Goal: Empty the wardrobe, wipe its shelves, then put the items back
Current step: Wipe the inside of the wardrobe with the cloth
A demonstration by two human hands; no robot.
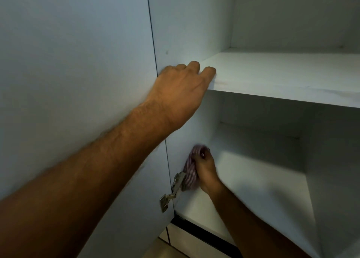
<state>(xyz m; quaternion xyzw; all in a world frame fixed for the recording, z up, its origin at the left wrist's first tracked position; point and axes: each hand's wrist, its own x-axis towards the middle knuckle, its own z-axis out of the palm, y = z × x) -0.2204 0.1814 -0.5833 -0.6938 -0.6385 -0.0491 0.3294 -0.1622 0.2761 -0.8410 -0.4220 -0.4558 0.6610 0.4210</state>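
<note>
Wardrobe (194, 33) side wiped with striped cloth (190, 169) in right hand (205, 170).

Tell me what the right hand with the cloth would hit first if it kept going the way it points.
Probably the wardrobe's left inner wall: the right hand presses the striped cloth toward it, just above the hinge. Blur hides whether they already touch.

The wardrobe (191, 24) is pale grey-white and stands open, its upper shelf (282, 76) bare — a flat board with a faint smudge near its front left corner. Below it the lower shelf (259, 180) lies in shadow, and a bunched pink-striped cloth (190, 170) presses against the left inner wall just above a metal hinge (173, 189).
</note>
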